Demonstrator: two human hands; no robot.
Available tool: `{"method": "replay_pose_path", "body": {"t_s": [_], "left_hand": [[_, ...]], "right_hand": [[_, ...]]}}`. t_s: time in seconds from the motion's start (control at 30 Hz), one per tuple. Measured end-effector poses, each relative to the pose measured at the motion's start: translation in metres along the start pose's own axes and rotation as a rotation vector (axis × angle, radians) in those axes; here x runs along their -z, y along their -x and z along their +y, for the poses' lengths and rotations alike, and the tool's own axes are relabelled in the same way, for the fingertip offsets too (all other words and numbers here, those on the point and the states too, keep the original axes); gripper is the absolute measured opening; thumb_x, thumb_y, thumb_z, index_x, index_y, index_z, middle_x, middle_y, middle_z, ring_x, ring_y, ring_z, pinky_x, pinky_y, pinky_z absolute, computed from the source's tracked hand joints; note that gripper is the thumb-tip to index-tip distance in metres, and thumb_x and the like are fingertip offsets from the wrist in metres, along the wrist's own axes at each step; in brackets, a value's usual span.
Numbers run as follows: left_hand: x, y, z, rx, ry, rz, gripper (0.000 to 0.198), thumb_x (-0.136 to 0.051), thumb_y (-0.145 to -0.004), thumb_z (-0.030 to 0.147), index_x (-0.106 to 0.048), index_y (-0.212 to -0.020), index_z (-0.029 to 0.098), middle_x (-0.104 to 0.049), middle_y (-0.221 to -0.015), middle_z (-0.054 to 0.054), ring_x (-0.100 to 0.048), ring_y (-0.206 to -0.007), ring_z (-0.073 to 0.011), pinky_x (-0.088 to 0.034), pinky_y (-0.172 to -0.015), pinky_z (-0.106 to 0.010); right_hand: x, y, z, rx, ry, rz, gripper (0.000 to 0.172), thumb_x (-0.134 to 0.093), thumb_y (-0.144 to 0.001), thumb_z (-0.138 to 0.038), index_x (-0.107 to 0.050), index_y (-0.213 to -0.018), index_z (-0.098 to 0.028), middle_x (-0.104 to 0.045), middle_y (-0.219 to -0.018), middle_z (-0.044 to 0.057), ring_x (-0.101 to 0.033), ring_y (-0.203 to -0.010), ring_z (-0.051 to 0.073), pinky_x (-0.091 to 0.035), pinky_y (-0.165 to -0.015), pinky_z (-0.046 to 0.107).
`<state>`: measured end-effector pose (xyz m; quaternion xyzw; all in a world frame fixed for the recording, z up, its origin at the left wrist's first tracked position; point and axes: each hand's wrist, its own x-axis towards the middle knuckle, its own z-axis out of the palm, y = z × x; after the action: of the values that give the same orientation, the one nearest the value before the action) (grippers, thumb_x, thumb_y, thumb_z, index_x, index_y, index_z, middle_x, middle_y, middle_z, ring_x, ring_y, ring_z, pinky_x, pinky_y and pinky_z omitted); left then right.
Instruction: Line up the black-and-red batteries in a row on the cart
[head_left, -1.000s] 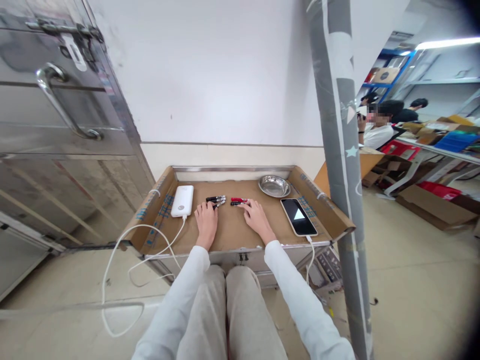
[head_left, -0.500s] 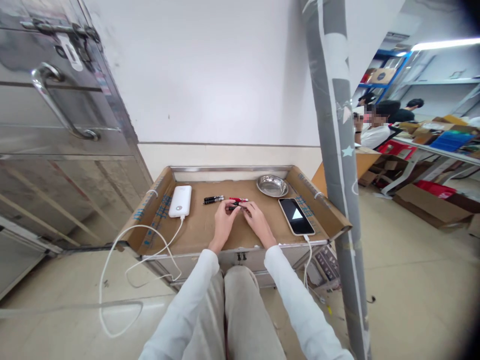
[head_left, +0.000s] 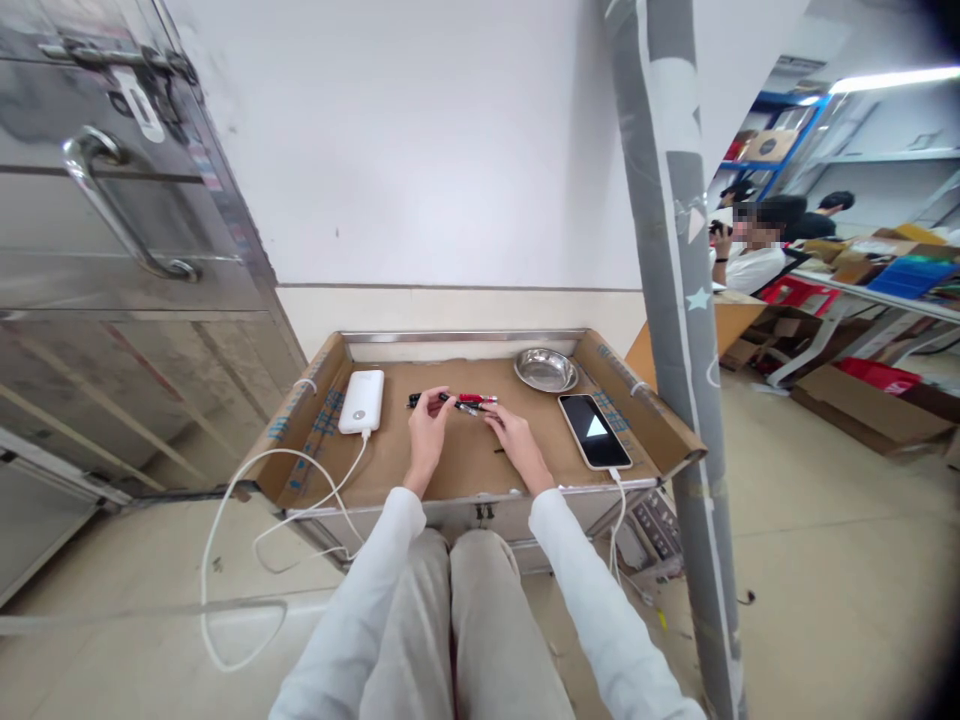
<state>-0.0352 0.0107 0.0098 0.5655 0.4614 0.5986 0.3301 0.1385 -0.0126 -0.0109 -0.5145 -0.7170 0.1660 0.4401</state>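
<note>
Head view: left hand, right hand pinch pens; tray rims apart.

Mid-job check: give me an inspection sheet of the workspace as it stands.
Surface: cardboard-lined tray on a metal stand.
Job's things: dark pen between the hands; red pen and black pen lying by it.
Clutter: power bank, phone, steel dish.
Grips: left hand seems to pinch one end of the dark pen, right hand the other.
Cables: white cable loops from power bank to floor; phone cable hangs off the edge.
Surroundings: steel door left, grey post right, people at a bench beyond.
</note>
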Motion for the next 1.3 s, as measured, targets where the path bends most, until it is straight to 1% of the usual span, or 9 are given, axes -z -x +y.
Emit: {"method": "replay_pose_path", "body": {"t_s": [0.27, 0.43, 0.6, 0.7, 0.83, 0.9, 1.03, 1.1, 1.3], "left_hand": [[-0.001, 0.004, -0.015, 0.006, -0.145, -0.187, 0.016, -0.06, -0.08, 0.03, -0.061, -0.091, 0.019, -0.068, -0.091, -0.005, -0.063, -0.082, -0.0172, -0.049, -0.08, -0.032], [-0.009, 0.0, -0.017, -0.146, -0.334, -0.29, 0.008, -0.058, -0.081, 0.019, -0.06, -0.089, 0.019, -0.064, -0.091, -0.004, -0.06, -0.084, -0.0177, -0.048, -0.082, -0.034], [-0.005, -0.001, -0.021, -0.33, -0.445, -0.341, 0.014, -0.053, -0.084, 0.014, -0.058, -0.096, 0.02, -0.059, -0.102, -0.006, -0.053, -0.105, -0.0205, -0.041, -0.095, -0.039], [-0.001, 0.004, -0.018, -0.355, -0.49, -0.332, 0.018, -0.048, -0.086, 0.014, -0.056, -0.101, 0.02, -0.057, -0.105, -0.007, -0.052, -0.107, -0.02, -0.04, -0.097, -0.038], [0.0, 0.013, -0.012, -0.396, -0.478, -0.45, 0.021, -0.045, -0.089, 0.019, -0.056, -0.107, 0.021, -0.056, -0.105, -0.006, -0.054, -0.106, -0.0181, -0.042, -0.096, -0.035], [-0.003, 0.015, -0.01, -0.42, -0.489, -0.51, 0.022, -0.046, -0.089, 0.021, -0.056, -0.108, 0.021, -0.056, -0.106, -0.006, -0.053, -0.107, -0.0185, -0.042, -0.097, -0.035], [-0.006, 0.014, -0.016, -0.394, -0.536, -0.499, 0.015, -0.049, -0.087, 0.02, -0.06, -0.098, 0.02, -0.057, -0.1, -0.006, -0.055, -0.101, -0.0189, -0.045, -0.094, -0.036], [-0.007, 0.012, -0.021, -0.385, -0.528, -0.473, 0.012, -0.05, -0.087, 0.019, -0.06, -0.092, 0.02, -0.058, -0.096, -0.005, -0.056, -0.096, -0.0183, -0.046, -0.09, -0.035], [-0.009, 0.006, -0.028, -0.359, -0.525, -0.471, 0.011, -0.049, -0.087, 0.017, -0.058, -0.093, 0.019, -0.057, -0.093, -0.005, -0.057, -0.091, -0.0175, -0.046, -0.089, -0.035]], "right_hand": [[0.002, -0.001, 0.001, -0.009, 0.007, 0.018, 0.027, -0.043, -0.09, -0.023, -0.055, -0.114, -0.025, -0.068, -0.104, 0.004, -0.065, -0.095, 0.017, -0.05, -0.088, 0.033], [0.003, -0.002, 0.001, 0.016, 0.084, 0.126, 0.029, -0.039, -0.092, -0.024, -0.054, -0.116, -0.024, -0.063, -0.118, 0.006, -0.061, -0.106, 0.019, -0.047, -0.094, 0.037], [0.001, -0.006, -0.004, 0.08, 0.063, -0.034, 0.03, -0.044, -0.091, -0.027, -0.054, -0.119, -0.026, -0.063, -0.118, 0.004, -0.061, -0.105, 0.018, -0.047, -0.095, 0.035], [0.008, -0.005, -0.006, 0.085, 0.009, 0.023, 0.031, -0.045, -0.091, -0.031, -0.054, -0.12, -0.024, -0.061, -0.121, 0.006, -0.056, -0.113, 0.018, -0.042, -0.099, 0.036], [0.028, 0.004, -0.008, 0.061, 0.033, 0.122, 0.027, -0.039, -0.093, -0.03, -0.061, -0.104, -0.02, -0.064, -0.106, 0.008, -0.058, -0.103, 0.018, -0.044, -0.094, 0.035], [0.037, 0.014, -0.008, 0.037, 0.071, 0.079, 0.025, -0.041, -0.092, -0.029, -0.063, -0.096, -0.02, -0.063, -0.095, 0.007, -0.058, -0.093, 0.018, -0.046, -0.088, 0.034], [0.046, 0.036, -0.008, 0.049, 0.14, -0.126, 0.014, -0.058, -0.084, -0.029, -0.065, -0.094, -0.023, -0.059, -0.094, 0.005, -0.055, -0.092, 0.018, -0.046, -0.083, 0.033], [0.044, 0.041, -0.007, 0.045, 0.141, -0.17, 0.011, -0.06, -0.082, -0.027, -0.066, -0.091, -0.022, -0.058, -0.091, 0.004, -0.055, -0.09, 0.017, -0.046, -0.082, 0.032], [0.02, 0.018, 0.004, -0.028, 0.071, -0.108, 0.013, -0.053, -0.086, -0.021, -0.066, -0.085, -0.019, -0.057, -0.084, 0.003, -0.057, -0.075, 0.014, -0.047, -0.073, 0.028]]}}
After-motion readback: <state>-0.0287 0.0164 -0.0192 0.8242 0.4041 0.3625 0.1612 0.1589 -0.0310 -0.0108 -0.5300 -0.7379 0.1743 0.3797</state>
